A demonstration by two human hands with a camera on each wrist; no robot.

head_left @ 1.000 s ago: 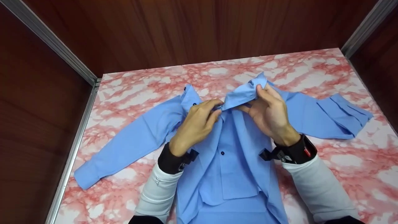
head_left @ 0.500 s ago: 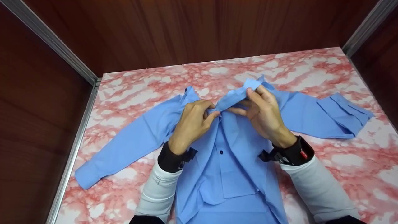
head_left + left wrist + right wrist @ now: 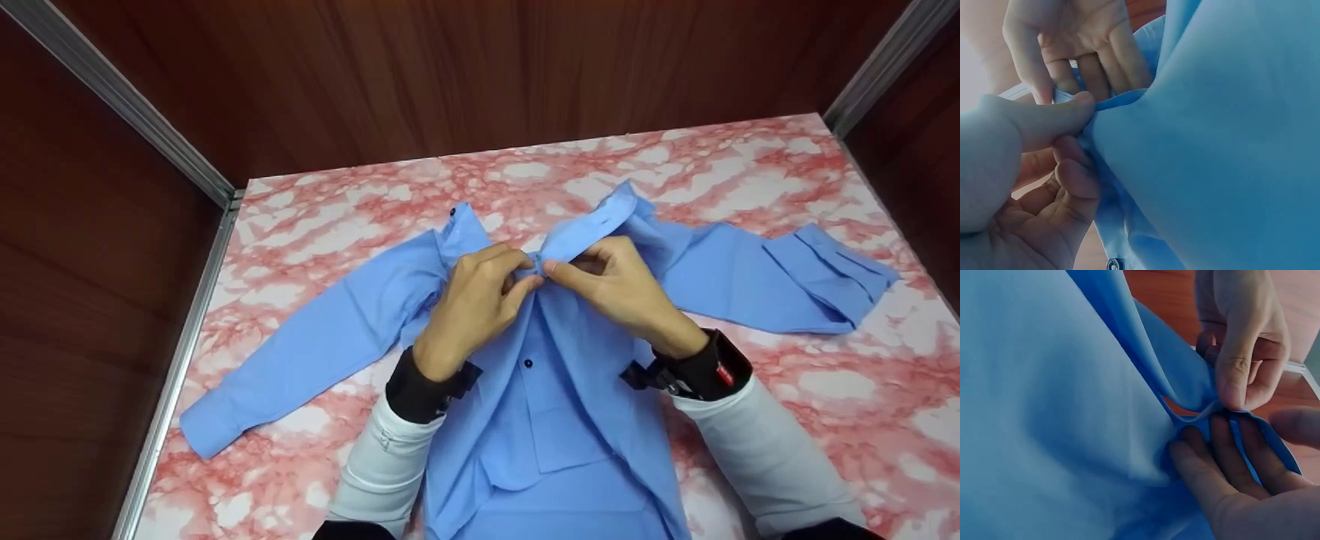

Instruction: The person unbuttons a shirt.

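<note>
A light blue button shirt [image 3: 559, 420] lies face up on the pink marbled table [image 3: 825, 390], sleeves spread to both sides. Both hands meet at the front of its collar [image 3: 592, 225]. My left hand [image 3: 525, 274] pinches the collar edge between thumb and curled fingers. My right hand [image 3: 566, 266] touches it from the right, with its fingers under the same fold and the thumb over it. In the left wrist view the left hand [image 3: 1075, 140] nips the fabric edge [image 3: 1117, 104]. The right wrist view has the right hand [image 3: 1252, 439] cradling the collar band [image 3: 1202, 391].
The left sleeve [image 3: 300, 352] runs toward the metal rail [image 3: 176, 360] at the table's left edge. The right sleeve ends in a folded cuff [image 3: 832, 262] near the right wall. Dark wood panels [image 3: 450, 75] close the back and sides. A dark button [image 3: 529, 363] shows on the placket.
My right hand slid left and down along the collar until it met the left hand. The raised collar flap came down with it. The left hand stayed nearly in place.
</note>
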